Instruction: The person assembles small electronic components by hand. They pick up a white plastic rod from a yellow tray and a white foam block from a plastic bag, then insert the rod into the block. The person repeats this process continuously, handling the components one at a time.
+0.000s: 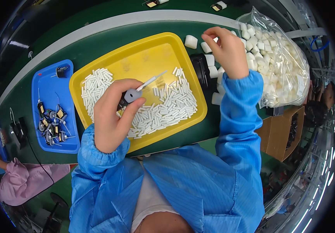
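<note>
My left hand [115,112] is closed around a small grey-and-black part with a white stem [131,95], held over the yellow tray [144,62]. The stem points up and to the right. Many short white tubes [152,120] lie in that tray, some under my left hand. My right hand [229,52] is raised beside loose white cylindrical pieces [191,41] at the tray's right. Its thumb and forefinger are curled together; whether something small sits between them is hard to see.
A blue tray [36,101] at left holds similar assembled parts [54,124]. At right lie a clear bag of white cylinders [283,66], a black object [200,72] and a cardboard box [272,136]. Another person's pink sleeve [27,182] shows at lower left.
</note>
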Demonstrator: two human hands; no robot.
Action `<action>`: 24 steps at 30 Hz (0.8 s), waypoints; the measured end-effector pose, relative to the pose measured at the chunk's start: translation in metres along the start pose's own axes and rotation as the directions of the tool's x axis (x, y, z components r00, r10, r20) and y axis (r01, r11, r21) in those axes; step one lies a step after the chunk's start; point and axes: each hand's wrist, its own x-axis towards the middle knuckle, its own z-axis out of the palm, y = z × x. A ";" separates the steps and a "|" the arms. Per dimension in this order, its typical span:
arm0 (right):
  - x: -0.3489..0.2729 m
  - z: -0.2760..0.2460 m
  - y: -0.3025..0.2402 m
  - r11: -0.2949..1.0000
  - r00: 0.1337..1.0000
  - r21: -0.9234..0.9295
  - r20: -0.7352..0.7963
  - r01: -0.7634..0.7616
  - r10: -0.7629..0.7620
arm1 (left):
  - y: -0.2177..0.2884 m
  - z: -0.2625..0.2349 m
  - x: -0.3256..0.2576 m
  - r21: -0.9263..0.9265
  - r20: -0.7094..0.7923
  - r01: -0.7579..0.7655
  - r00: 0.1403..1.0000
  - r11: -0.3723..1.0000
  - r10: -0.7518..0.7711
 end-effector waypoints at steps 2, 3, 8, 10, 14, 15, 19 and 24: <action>0.013 0.025 0.026 0.999 0.995 -0.027 0.103 0.018 -0.015 | -0.008 0.000 0.004 -0.100 0.031 0.066 0.998 0.993 -0.063; 0.017 0.034 0.032 0.999 0.987 -0.035 0.156 0.032 -0.026 | -0.010 0.000 0.006 -0.140 0.027 0.094 0.995 0.986 -0.091; 0.038 0.064 0.019 0.940 0.940 -0.343 0.321 -0.001 0.118 | -0.023 -0.002 0.010 -0.157 -0.040 0.077 0.996 0.985 -0.084; 0.045 0.065 0.019 0.949 0.918 -0.314 0.378 0.003 0.122 | -0.025 -0.005 0.012 -0.111 -0.069 -0.009 0.998 0.994 0.001; 0.041 0.066 0.016 0.948 0.931 -0.314 0.357 0.048 0.071 | -0.022 -0.010 0.011 -0.079 -0.071 -0.049 0.997 0.996 0.043; 0.039 0.068 0.017 0.937 0.934 -0.347 0.347 0.047 0.081 | -0.021 -0.011 0.010 -0.095 -0.067 -0.047 0.997 0.994 0.041; 0.029 0.043 0.004 0.974 0.991 -0.216 0.096 -0.071 0.093 | -0.020 -0.017 0.004 -0.107 -0.021 -0.048 0.999 0.993 0.046; -0.022 -0.018 -0.077 0.532 0.973 0.815 0.217 -0.228 0.084 | -0.020 -0.022 -0.004 -0.557 0.026 0.145 0.987 0.818 -0.158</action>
